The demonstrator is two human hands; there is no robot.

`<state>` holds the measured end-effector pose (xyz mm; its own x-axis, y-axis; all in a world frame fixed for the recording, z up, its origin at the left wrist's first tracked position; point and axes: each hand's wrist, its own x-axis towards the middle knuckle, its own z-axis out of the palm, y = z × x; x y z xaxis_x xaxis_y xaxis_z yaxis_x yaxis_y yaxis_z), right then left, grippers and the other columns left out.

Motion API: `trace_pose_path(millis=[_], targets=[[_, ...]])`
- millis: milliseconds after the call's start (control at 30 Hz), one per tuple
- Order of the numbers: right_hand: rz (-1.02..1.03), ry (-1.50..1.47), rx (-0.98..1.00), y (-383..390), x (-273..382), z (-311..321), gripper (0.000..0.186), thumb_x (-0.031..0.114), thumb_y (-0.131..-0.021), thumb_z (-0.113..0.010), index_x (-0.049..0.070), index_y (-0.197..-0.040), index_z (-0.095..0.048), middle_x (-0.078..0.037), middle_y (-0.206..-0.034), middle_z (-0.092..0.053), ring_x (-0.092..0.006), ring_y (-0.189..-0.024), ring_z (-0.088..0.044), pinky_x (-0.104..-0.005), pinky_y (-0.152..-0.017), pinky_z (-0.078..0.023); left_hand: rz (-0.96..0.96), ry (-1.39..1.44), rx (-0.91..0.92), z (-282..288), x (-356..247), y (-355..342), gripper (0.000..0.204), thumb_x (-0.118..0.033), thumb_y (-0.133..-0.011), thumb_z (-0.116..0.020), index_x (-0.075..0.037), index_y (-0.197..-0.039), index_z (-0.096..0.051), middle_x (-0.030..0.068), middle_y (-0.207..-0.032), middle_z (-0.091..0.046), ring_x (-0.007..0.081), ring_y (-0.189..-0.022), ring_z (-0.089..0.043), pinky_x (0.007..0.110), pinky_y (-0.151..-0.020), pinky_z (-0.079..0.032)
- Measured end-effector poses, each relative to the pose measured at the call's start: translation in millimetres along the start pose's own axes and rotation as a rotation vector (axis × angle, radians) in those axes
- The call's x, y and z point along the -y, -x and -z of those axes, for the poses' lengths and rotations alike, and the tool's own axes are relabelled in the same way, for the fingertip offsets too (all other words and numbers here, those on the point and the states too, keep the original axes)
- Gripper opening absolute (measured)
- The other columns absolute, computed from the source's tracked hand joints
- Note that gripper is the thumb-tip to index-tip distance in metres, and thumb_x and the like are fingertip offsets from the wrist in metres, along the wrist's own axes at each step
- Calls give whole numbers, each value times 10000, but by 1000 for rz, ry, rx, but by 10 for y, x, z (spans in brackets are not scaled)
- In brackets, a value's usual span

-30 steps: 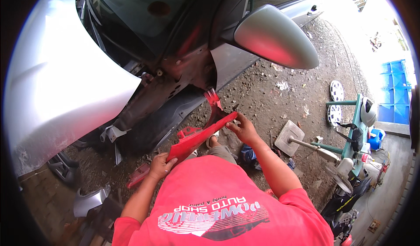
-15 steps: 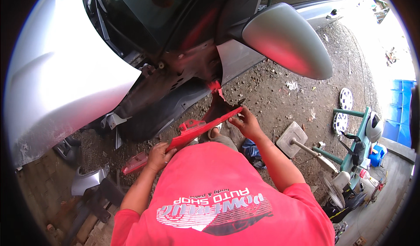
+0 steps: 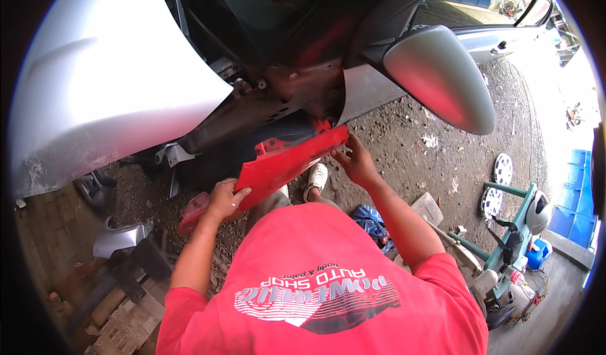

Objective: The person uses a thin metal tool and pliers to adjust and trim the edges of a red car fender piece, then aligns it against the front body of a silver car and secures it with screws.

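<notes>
My left hand (image 3: pixel 224 197) grips the left part of a long red body panel (image 3: pixel 284 165), thumb on its face. My right hand (image 3: pixel 353 159) holds the same panel near its right end, from underneath. The panel is tilted in front of my body, its far end up by the exposed inner body (image 3: pixel 278 90) of a silver car, where the front side has no outer panel; whether they touch I cannot tell. A black liner (image 3: pixel 221 153) lies behind the red panel. The car's silver hood (image 3: pixel 101 83) is at left, its side mirror (image 3: pixel 442 77) above right of my hands.
Gravel ground (image 3: pixel 410 153) with a blue cloth (image 3: pixel 369 222) by my feet. Right: green bench (image 3: pixel 495 254) with white helmet (image 3: pixel 536 213), wheel covers (image 3: pixel 503 168), pedestal fan base (image 3: pixel 427 208), blue crates (image 3: pixel 574 184). Lower left: loose silver part (image 3: pixel 117 241), black pieces, wooden boards.
Both hands have raised the red panel toward the car and turned more of its red face upward; its right end is higher. The view has shifted, with the car further right in it.
</notes>
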<state>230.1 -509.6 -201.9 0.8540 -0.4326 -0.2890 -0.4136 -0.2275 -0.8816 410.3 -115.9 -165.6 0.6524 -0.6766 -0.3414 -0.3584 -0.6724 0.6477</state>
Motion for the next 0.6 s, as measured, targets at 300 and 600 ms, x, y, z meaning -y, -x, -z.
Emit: trace_pose_path(millis=[300, 600], targets=[[61, 119, -183, -465, 324, -217, 709, 344, -982, -794, 43, -1547, -488, -209, -1391, -687, -367, -1306, -663, -453, -1072, -530, 18, 143, -11, 505, -22, -403, 329, -288, -952, -793, -6, -1123, -798, 246, -1044, -783, 396, -999, -777, 450, -873, -592], [58, 122, -333, -697, 552, -420, 794, 392, -963, -798, -46, -1539, -473, -301, -1420, -639, -444, -1349, -621, -487, -1117, -498, -51, 169, 26, 853, 54, -683, 317, -264, -969, -780, -2, -1147, -795, 235, -1013, -797, 345, -962, -802, 428, -845, -597]])
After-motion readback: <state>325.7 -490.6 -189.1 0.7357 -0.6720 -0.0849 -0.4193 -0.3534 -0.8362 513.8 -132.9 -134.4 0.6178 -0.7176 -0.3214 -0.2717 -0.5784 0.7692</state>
